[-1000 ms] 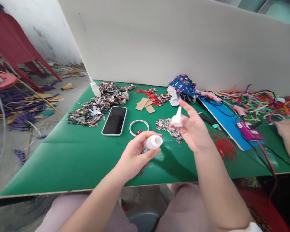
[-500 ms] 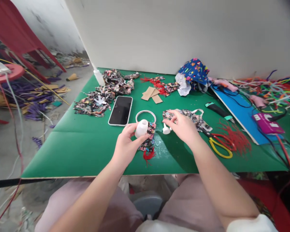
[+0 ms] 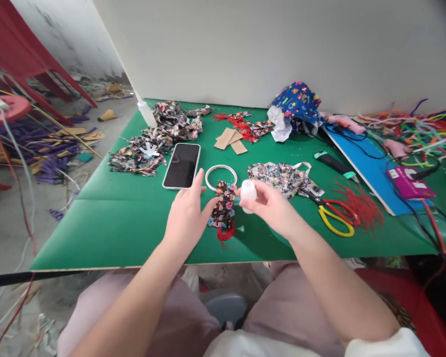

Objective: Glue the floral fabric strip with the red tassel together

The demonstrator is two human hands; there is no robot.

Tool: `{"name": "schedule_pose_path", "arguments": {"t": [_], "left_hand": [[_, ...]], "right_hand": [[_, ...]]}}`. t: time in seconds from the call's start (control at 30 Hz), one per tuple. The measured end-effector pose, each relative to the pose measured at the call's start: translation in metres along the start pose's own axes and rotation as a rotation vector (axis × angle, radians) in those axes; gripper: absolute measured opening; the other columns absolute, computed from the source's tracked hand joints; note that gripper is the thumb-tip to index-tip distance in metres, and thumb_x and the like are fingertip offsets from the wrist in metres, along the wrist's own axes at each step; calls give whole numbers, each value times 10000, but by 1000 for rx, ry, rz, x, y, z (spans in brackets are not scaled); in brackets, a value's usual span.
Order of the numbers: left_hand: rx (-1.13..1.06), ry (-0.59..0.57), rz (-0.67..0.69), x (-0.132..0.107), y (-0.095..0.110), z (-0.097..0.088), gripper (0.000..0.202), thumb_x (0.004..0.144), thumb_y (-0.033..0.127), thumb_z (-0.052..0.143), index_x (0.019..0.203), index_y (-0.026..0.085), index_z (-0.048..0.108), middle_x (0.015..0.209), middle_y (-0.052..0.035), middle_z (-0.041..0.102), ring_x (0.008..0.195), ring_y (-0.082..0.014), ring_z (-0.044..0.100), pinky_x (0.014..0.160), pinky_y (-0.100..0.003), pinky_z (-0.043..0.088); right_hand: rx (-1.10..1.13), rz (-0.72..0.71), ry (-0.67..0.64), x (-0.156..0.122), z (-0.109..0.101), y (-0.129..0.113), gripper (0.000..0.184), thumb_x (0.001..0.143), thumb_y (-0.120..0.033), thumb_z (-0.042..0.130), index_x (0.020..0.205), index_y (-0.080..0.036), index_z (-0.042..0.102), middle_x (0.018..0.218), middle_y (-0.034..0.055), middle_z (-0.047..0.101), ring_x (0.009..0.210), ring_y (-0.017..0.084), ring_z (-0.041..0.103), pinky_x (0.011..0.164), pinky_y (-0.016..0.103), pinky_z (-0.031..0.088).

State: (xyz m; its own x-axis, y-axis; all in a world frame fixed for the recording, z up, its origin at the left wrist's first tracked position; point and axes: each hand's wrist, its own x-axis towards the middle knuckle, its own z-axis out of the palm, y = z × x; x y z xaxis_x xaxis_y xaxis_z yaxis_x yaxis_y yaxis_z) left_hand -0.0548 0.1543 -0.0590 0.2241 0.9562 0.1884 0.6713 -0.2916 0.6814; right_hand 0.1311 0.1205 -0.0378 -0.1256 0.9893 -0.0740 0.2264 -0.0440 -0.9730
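My right hand [image 3: 273, 208] is closed round a small white plastic bottle [image 3: 248, 191], held just above the green table [image 3: 126, 218]. My left hand [image 3: 188, 213] is open, its fingers stretched toward a folded floral fabric piece with a red tassel [image 3: 223, 210] and touching its left edge. A white ring [image 3: 220, 177] lies just beyond that fabric piece. A phone [image 3: 182, 165] lies face up to the left of the ring.
Floral fabric scraps [image 3: 148, 148] lie at the back left, a flat floral piece [image 3: 280, 174] right of the ring. Yellow-handled scissors [image 3: 334, 218], red threads, a blue board [image 3: 371, 168], a pink device [image 3: 409, 182] and coloured pipe cleaners fill the right. Cardboard bits [image 3: 228, 140] lie mid-back.
The bottle passed from my left hand to my right hand. The nozzle cap my right hand held a second ago is out of sight. My left hand opened and reached to the tasselled fabric.
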Motion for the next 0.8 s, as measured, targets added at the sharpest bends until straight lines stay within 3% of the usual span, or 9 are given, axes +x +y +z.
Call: {"name": "schedule_pose_path", "arguments": {"t": [0.1,0.23,0.37,0.47,0.53,0.67,0.8], "left_hand": [[239,5,103,-3,-5,8,708,812,367,579,1424,164,287,947,-125,676,931,-306,570,838,-441,433],[227,-43,165,-9,-2,20,652,847,292,523,1426,137,266,1004,-142,647,931,-284,556,851,-443,429],[-81,-59,-41,-10,-1,22,696,798,222,573,1422,228,265,968,-67,614,850,-206,576,810,-391,465],[-498,-112,-269,-7,0,19,803,738,228,644,1424,282,230,930,-17,590,751,-150,619,713,-314,509],[-775,-130,-355,-6,2,16,845,705,226,685,1418,275,234,933,-15,611,787,-156,651,721,-295,525],[-1081,-10,-352,-4,11,10,781,676,195,733,1354,250,349,987,-33,671,892,-170,657,793,-285,524],[-1215,54,-275,-2,24,2,391,696,194,732,1069,202,617,1017,-23,687,892,-138,641,794,-231,506]], "right_hand": [[-202,151,-62,-14,2,7,303,786,-491,592,943,-234,558,788,-22,598,691,145,540,629,269,409],[-229,151,-12,-19,12,14,262,819,-485,541,885,-233,513,752,-38,568,652,127,504,596,247,376],[-8,159,-25,-14,18,22,302,806,-489,560,933,-218,516,841,-11,599,722,137,549,671,268,438],[142,153,-29,-12,18,22,345,803,-491,570,998,-209,532,962,30,629,882,165,588,756,287,466],[238,143,-1,-14,17,17,356,797,-476,591,1032,-213,542,1056,50,634,957,173,598,813,301,471],[480,84,2,-22,8,-5,290,834,-421,580,1077,-266,548,1237,40,587,936,164,649,864,328,479],[463,-71,-54,-33,-2,-29,233,864,-387,552,1070,-282,577,1272,28,572,1011,194,627,852,342,492]]}}
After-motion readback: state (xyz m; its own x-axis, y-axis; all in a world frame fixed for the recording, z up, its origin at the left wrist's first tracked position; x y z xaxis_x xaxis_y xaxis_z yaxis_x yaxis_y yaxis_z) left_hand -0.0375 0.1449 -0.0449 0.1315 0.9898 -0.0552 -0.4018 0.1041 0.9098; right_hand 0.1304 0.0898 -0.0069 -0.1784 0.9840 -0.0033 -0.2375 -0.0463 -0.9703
